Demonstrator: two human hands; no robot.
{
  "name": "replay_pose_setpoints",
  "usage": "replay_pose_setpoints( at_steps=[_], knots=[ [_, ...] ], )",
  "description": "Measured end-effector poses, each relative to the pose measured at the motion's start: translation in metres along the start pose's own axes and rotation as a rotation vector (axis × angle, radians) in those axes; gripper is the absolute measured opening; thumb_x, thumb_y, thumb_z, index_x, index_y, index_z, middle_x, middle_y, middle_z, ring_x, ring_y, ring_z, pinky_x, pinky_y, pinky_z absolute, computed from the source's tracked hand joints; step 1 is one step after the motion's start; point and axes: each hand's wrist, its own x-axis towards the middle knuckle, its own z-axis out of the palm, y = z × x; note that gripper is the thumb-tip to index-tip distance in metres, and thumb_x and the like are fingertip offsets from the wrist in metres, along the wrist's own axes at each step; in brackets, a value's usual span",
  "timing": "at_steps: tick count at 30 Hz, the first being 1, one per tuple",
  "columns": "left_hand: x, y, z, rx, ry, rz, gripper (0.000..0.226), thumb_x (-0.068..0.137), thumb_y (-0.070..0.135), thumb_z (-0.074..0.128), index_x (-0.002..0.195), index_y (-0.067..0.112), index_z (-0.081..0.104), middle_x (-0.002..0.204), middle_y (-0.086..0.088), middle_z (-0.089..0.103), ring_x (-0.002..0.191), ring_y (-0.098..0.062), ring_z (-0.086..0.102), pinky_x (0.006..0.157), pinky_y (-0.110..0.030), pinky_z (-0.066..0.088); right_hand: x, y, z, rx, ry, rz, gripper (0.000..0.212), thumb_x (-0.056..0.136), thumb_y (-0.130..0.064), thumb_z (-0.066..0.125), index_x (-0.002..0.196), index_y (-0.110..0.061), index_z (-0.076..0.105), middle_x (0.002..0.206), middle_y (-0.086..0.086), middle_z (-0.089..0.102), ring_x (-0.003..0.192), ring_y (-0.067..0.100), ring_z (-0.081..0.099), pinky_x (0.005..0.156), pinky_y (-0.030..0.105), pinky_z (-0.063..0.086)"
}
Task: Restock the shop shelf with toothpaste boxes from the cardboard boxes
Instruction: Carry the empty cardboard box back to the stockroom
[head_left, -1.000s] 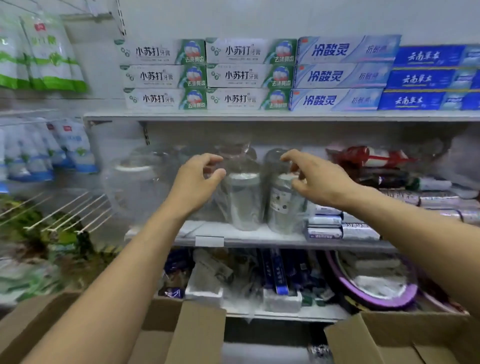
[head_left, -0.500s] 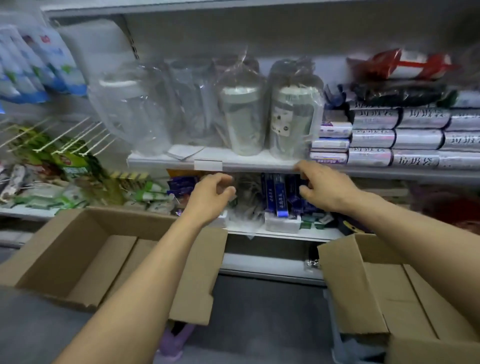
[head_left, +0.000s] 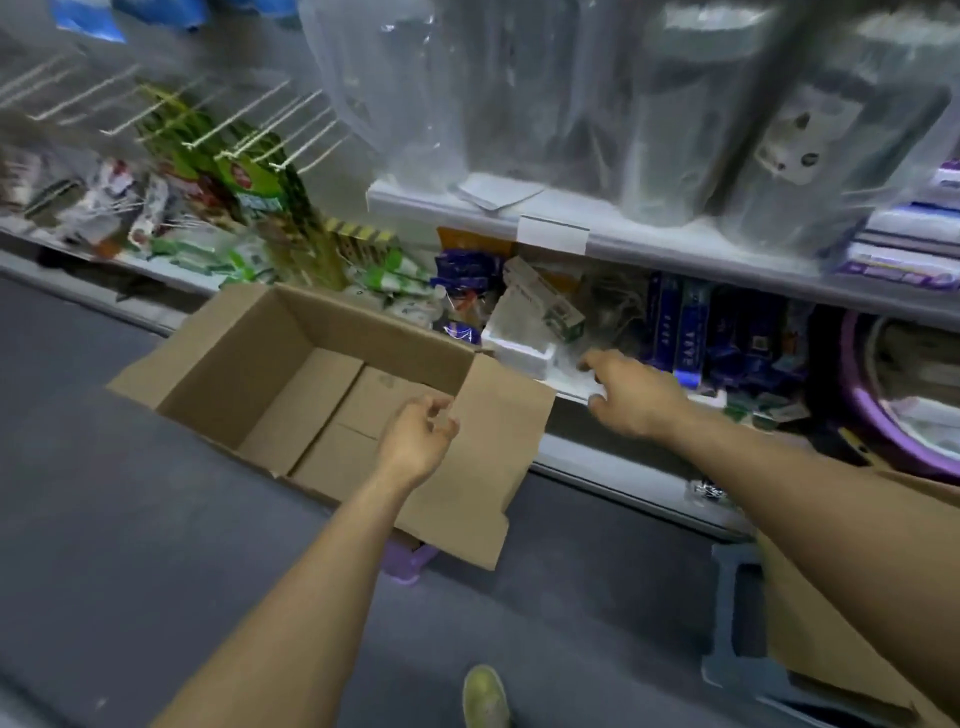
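Above the cardboard box (head_left: 234, 358), the left hand (head_left: 415, 441) hovers loosely curled.

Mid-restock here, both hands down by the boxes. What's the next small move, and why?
Probably bring the right hand over to the second cardboard box beneath its arm. The open cardboard box under the left hand shows only bare bottom flaps, both hands hold nothing, and the second box's inside is hidden, so it is worth checking.
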Motion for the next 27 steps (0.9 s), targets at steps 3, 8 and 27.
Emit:
replay_pose_setpoints(
  at_steps=[3,8,27],
  knots=[
    [0.005,-0.035,-0.008,-0.009,0.046,-0.11,0.041,0.092,0.023,0.059,0.131,0.014,0.055,0.132,-0.008,0.056,0.116,-0.025,0.056,0.1,-0.038,0.046,0.028,-0.032,0.027,0.007,-0.061,-0.043,0.05,0.088,-0.021,0.05,0.136,-0.022,0.04,0.14,0.006,0.046,0.12,0.029,0.05,0.091,0.042,0.047],
    [0.009,-0.091,-0.019,0.071,0.137,-0.264,0.046,0.092,0.028,0.058,0.136,0.015,0.049,0.141,-0.012,0.046,0.13,-0.029,0.043,0.107,-0.038,0.038,0.066,-0.075,0.066,-0.013,-0.196,-0.095,0.053,0.089,-0.023,0.051,0.14,-0.022,0.035,0.139,0.007,0.044,0.119,0.029,0.051,0.088,0.037,0.045],
    [0.046,-0.212,-0.018,-0.583,0.298,-0.722,0.024,0.092,0.013,0.046,0.114,0.013,0.055,0.094,-0.016,0.068,0.073,-0.029,0.068,0.05,-0.03,0.056,0.174,-0.144,0.214,0.998,-0.514,0.601,0.035,0.094,-0.015,0.051,0.126,-0.002,0.043,0.104,0.023,0.064,0.074,0.036,0.065,0.06,0.051,0.057]
  ],
)
